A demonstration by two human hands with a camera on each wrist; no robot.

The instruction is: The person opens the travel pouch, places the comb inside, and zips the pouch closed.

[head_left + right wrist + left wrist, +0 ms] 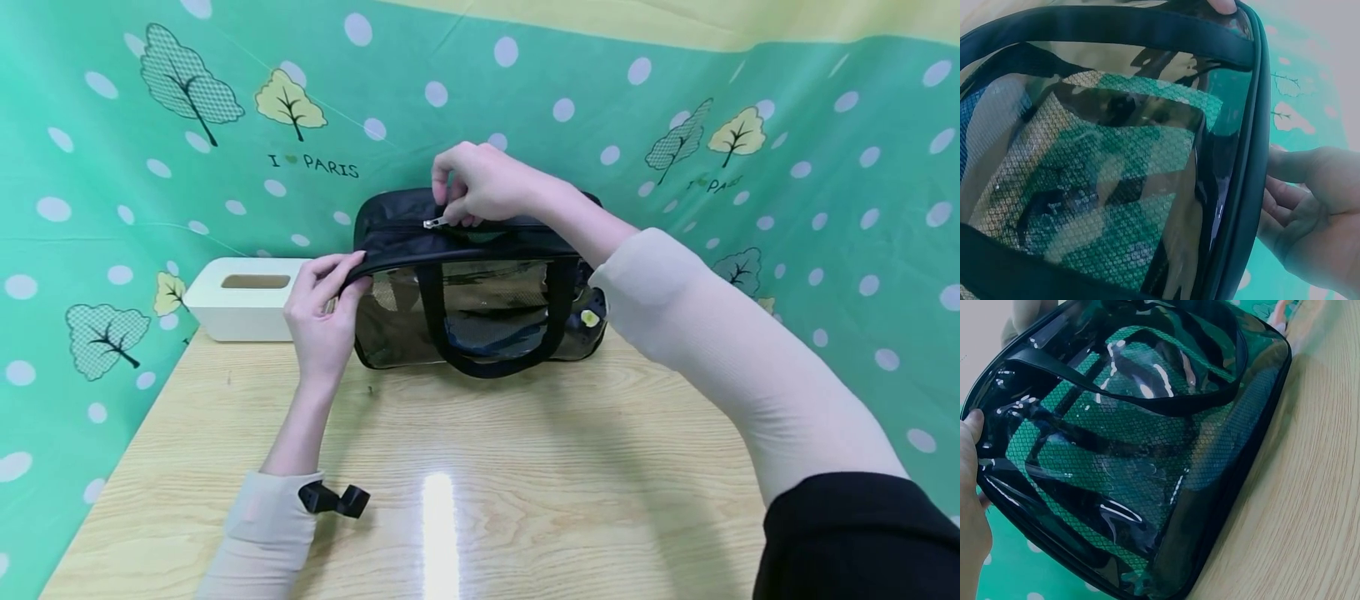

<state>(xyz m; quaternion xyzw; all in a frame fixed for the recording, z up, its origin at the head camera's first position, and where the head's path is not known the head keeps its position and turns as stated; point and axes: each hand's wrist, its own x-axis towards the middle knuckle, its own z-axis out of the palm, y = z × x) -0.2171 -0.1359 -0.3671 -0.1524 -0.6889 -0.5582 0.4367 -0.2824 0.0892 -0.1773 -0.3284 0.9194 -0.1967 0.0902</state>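
Note:
A see-through bag (397, 312) with black trim stands upright at the back of the table, its black handle (487, 367) hanging down the front. My left hand (322, 304) grips the bag's upper left corner between thumb and fingers. Over the bag's top, my right hand (487, 183) pinches near the metal zipper slider (433, 222); the fingers partly hide the pull. A gap shows in the top to the right of the slider. Through the clear side, mesh-covered contents (1129, 425) and something blue (491, 333) are visible, their kind unclear.
A white tissue box (243, 321) with an oval opening stands left of the bag, close to my left hand. Behind the table hangs a green dotted cloth (465, 67). A small black clip-like device (333, 500) sits on my left sleeve. Light wood tabletop (525, 475) lies in front.

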